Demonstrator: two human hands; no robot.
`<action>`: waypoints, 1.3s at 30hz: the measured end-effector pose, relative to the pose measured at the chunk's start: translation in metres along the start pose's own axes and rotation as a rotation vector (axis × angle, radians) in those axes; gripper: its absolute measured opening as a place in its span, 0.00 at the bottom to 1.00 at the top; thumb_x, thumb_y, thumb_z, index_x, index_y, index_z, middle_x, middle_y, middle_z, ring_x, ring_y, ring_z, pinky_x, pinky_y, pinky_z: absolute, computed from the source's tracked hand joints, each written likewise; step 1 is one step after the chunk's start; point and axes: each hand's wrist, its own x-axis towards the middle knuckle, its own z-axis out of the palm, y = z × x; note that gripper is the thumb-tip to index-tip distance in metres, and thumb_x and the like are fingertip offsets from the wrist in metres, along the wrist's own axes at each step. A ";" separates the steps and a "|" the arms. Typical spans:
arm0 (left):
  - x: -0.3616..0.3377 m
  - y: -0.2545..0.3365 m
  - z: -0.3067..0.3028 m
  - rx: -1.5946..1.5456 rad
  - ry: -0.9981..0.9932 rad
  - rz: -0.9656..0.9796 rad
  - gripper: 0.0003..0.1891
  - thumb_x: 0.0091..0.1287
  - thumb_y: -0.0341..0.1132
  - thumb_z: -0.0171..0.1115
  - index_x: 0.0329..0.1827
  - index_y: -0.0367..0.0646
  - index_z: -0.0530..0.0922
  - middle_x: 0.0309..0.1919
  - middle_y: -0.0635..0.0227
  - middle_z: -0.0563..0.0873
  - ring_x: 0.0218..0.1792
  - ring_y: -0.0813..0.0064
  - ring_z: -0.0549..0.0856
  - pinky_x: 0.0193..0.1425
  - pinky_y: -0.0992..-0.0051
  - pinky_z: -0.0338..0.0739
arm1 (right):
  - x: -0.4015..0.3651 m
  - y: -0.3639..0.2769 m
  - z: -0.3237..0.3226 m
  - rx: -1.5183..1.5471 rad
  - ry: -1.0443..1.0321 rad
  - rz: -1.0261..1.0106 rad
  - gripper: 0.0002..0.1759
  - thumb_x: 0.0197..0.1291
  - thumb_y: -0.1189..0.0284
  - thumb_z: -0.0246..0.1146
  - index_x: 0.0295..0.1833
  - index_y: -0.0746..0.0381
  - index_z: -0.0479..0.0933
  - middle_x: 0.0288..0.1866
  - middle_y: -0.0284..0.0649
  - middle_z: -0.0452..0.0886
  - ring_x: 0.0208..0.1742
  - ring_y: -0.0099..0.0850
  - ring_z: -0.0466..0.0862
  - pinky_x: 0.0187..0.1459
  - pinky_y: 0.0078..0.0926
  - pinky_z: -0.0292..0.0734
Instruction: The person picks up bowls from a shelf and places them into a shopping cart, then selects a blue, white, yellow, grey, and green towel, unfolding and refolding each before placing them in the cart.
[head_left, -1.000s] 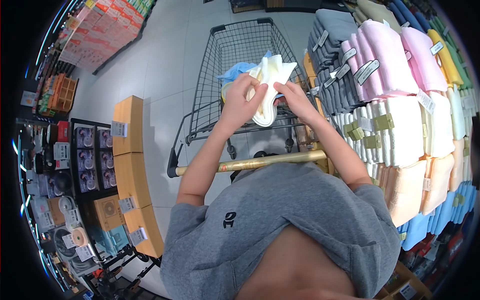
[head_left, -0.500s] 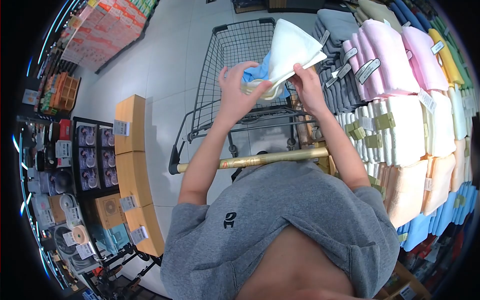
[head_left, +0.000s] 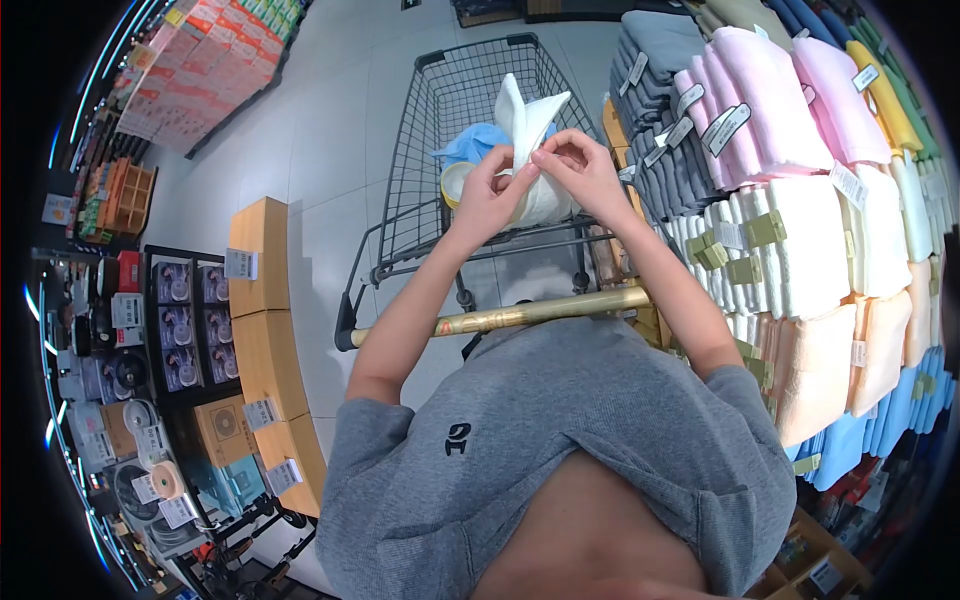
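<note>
Above the cart (head_left: pixel 455 100), the hands (head_left: pixel 535 180) pinch a white cloth (head_left: pixel 516 118), its folded points upward, away from the wearer

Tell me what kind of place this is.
Likely a shop or supermarket: a wire shopping cart, stacked pink towels with tags, and shelved boxes point to it.
</note>
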 end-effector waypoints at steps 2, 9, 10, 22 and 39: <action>-0.001 -0.005 -0.004 0.055 -0.032 -0.018 0.10 0.70 0.35 0.61 0.47 0.38 0.76 0.32 0.73 0.82 0.25 0.90 0.75 0.26 0.84 0.68 | -0.002 -0.001 -0.002 -0.002 -0.008 0.069 0.12 0.59 0.70 0.69 0.40 0.66 0.76 0.36 0.35 0.81 0.40 0.19 0.81 0.43 0.18 0.76; -0.008 0.013 -0.003 0.586 -0.090 0.031 0.11 0.70 0.38 0.56 0.41 0.36 0.73 0.25 0.57 0.78 0.23 0.68 0.78 0.28 0.69 0.69 | -0.003 0.001 -0.006 -0.154 -0.115 0.261 0.12 0.62 0.65 0.67 0.37 0.63 0.76 0.32 0.27 0.77 0.33 0.12 0.73 0.34 0.11 0.66; -0.008 0.011 -0.003 0.578 -0.081 0.031 0.11 0.70 0.38 0.55 0.40 0.36 0.72 0.24 0.56 0.78 0.23 0.66 0.77 0.28 0.67 0.69 | -0.003 0.002 -0.007 -0.138 -0.116 0.274 0.11 0.62 0.66 0.67 0.36 0.63 0.76 0.32 0.27 0.77 0.33 0.12 0.73 0.34 0.12 0.66; 0.005 0.017 -0.011 0.371 0.314 0.040 0.13 0.72 0.33 0.54 0.56 0.39 0.68 0.29 0.64 0.81 0.27 0.80 0.79 0.32 0.74 0.73 | 0.006 -0.007 -0.016 0.536 0.039 0.270 0.04 0.65 0.76 0.54 0.38 0.63 0.73 0.42 0.37 0.79 0.44 0.27 0.81 0.51 0.27 0.79; 0.022 0.038 -0.067 -0.425 0.450 -0.202 0.21 0.74 0.37 0.46 0.65 0.34 0.63 0.61 0.54 0.74 0.62 0.62 0.75 0.67 0.61 0.69 | 0.017 -0.006 -0.042 0.538 0.162 0.199 0.16 0.70 0.60 0.55 0.51 0.62 0.74 0.47 0.37 0.81 0.49 0.23 0.81 0.53 0.26 0.75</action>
